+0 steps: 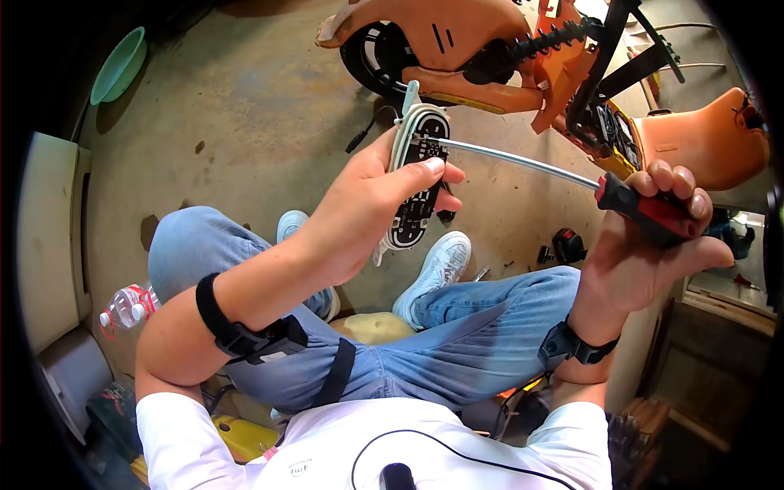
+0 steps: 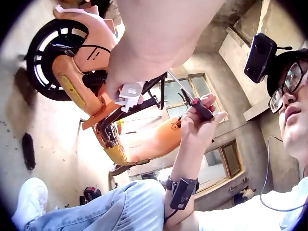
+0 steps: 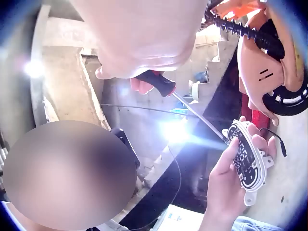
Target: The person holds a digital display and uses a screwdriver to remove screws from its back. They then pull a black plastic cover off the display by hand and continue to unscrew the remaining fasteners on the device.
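My left hand [image 1: 363,200] grips a scooter dashboard display [image 1: 407,230], an oval black panel with white printed digits in a white frame. The thumb lies across its face and the fingers reach round behind. White mounting tabs on the display's back [image 2: 130,94] show in the left wrist view. In my right hand [image 1: 625,265] is a long screwdriver [image 1: 523,160] with a red and black handle; fingers curl over the handle, and the thumb sticks out. The screwdriver's tip meets the upper part of the display. A short black cable [image 3: 279,139] with a plug hangs behind the display.
An orange scooter [image 1: 457,41] with exposed frame and wiring stands ahead, its orange seat part [image 1: 702,139] to the right. A green basin [image 1: 120,67], plastic bottles [image 1: 126,309] and a white cabinet [image 1: 55,237] are at left. A red-black tool [image 1: 567,245] lies on the floor.
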`<state>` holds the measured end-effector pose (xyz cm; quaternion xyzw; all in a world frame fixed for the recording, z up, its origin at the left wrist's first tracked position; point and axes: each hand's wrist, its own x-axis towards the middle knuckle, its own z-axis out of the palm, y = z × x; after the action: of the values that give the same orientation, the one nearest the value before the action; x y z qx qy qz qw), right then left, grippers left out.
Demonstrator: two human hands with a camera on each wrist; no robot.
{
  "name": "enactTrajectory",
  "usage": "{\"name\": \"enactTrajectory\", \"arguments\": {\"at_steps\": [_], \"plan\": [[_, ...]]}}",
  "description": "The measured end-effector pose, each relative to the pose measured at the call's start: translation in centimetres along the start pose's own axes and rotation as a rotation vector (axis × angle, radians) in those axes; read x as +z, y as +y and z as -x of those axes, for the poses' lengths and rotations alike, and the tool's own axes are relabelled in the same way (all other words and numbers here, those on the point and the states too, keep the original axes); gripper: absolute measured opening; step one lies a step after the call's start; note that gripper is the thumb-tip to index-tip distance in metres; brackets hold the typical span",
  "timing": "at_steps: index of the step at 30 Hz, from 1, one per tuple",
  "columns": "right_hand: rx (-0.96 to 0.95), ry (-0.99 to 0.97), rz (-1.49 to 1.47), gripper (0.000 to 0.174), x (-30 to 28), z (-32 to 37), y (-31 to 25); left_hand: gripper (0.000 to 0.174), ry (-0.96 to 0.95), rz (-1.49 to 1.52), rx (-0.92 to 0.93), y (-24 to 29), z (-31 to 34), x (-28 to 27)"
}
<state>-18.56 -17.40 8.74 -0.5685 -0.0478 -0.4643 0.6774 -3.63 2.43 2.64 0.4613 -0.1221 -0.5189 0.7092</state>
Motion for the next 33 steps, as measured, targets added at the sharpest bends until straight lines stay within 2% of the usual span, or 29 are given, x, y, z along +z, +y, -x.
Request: {"name": "enactTrajectory", "arguments": {"at_steps": [12,20,33], "plan": [[-0.013,-0.061,0.012,0.061,0.2,0.0,0.3,0.047,0.000,-0.009,0.006,0.0,0.3,0.1],[-0.019,-0.100,0.031,0.062,0.5,0.3,0.2,0.031,0.022,-0.040,0.003,-0.2,0.3,0.0],[-0.057,-0.099,0.062,0.063,1.3,1.0,0.9,0.029,0.049,-0.088,0.001,-0.9,0.1,-0.3]]}}
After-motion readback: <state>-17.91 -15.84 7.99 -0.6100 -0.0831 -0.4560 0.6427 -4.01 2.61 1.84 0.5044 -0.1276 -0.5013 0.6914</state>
